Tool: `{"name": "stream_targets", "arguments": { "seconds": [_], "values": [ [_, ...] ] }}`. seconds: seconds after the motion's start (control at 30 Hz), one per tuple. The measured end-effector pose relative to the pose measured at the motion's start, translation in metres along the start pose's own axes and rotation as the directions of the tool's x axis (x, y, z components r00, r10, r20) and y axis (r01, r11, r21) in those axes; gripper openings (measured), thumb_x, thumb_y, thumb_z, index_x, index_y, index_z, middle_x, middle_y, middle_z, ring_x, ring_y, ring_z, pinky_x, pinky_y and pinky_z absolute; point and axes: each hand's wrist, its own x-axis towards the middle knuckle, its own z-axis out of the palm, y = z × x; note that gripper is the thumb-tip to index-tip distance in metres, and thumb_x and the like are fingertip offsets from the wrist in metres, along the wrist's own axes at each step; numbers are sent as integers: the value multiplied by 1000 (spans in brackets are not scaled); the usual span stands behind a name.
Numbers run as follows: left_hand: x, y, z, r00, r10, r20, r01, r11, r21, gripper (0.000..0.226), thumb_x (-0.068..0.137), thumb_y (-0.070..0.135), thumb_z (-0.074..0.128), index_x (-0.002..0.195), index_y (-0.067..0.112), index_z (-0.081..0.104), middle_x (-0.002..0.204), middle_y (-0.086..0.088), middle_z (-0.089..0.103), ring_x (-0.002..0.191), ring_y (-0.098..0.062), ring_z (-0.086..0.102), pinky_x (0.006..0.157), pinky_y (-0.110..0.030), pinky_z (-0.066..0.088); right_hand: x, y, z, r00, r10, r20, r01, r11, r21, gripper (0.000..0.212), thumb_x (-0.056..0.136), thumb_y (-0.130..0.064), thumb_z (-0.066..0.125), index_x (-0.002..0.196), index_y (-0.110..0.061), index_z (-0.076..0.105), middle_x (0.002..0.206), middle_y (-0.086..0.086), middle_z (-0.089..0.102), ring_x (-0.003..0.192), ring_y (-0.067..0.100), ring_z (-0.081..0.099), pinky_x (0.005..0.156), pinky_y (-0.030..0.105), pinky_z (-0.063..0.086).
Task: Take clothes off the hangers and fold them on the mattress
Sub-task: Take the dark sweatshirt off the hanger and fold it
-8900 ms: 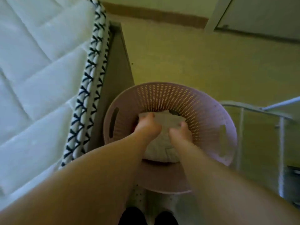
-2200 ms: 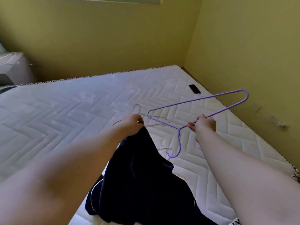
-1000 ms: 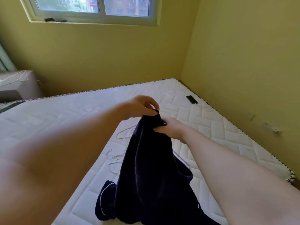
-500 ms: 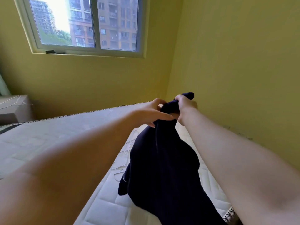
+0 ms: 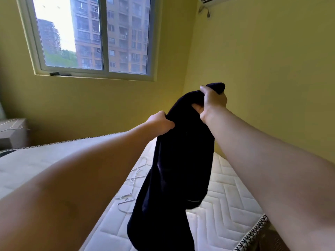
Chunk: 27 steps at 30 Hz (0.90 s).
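Status rpt: dark garment (image 5: 177,169) is off its hanger and held in the air over the mattress (image 5: 226,205), toward the rt-side wall (image 5: 262,87). L hand (image 5: 161,122) is clenched on a bunched fold at the lower side of the top edge. R hand (image 5: 213,101) grips the upper end, higher up, w/ fabric wrapped over its fingers. Cloth hangs as one twisted column. Its lower end runs out of view, so I can't tell whether it touches the mattress. Bare wire hangers (image 5: 134,176) lie on the mattress just behind it. Assessment: step in hand is opening the garment out before folding. To do it well I'd locate the waistband or shoulder seams w/ both hands, draw them apart, shake once to clear the twist, then lay it flat, clear of the hangers.
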Motion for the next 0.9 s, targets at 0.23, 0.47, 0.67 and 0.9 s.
{"name": "stream_targets", "arguments": {
  "seconds": [0.23, 0.47, 0.67, 0.9],
  "values": [
    [-20, 11, -20, 976, -174, 128, 111, 913, 392, 30, 91, -3, 40, 117, -5, 54, 99, -14, 56, 84, -23, 57, 43, -20, 50, -9, -16, -17, 999, -32, -20, 32, 999, 5, 11, 87, -10, 61, 85, -18, 53, 82, -2, 51, 85, 19, 52, 87, 46, 53],
    [-46, -23, -9, 877, -181, 444, 164, 984, 76, 61, 85, 49, 61, 133, 20, 39, 131, 3, 43, 122, -22, 47, 94, -43, 43, -14, -34, -31, 997, -33, -62, 39, 996, 82, 12, 89, -10, 59, 89, -19, 51, 80, -7, 47, 80, 14, 48, 84, 39, 51],
    [-54, -2, 45, 877, -47, 479, -50, 981, 187, 78, 76, 32, 75, 139, 22, 30, 137, 2, 45, 123, -24, 47, 97, -44, 46, -25, -34, -30, 992, -96, -77, 102, 992, 78, 23, 89, -11, 58, 73, -21, 45, 75, -9, 49, 66, 6, 45, 65, 26, 45],
    [-44, -12, 23, 999, 2, 36, -24, 780, 625, 27, 86, 16, 52, 111, 6, 60, 111, -12, 64, 101, -28, 62, 71, -27, 43, -22, -49, -64, 975, -136, -177, 128, 990, -54, 37, 87, -18, 62, 123, -18, 54, 103, -5, 57, 99, 18, 54, 86, 34, 48]
  ]
}}
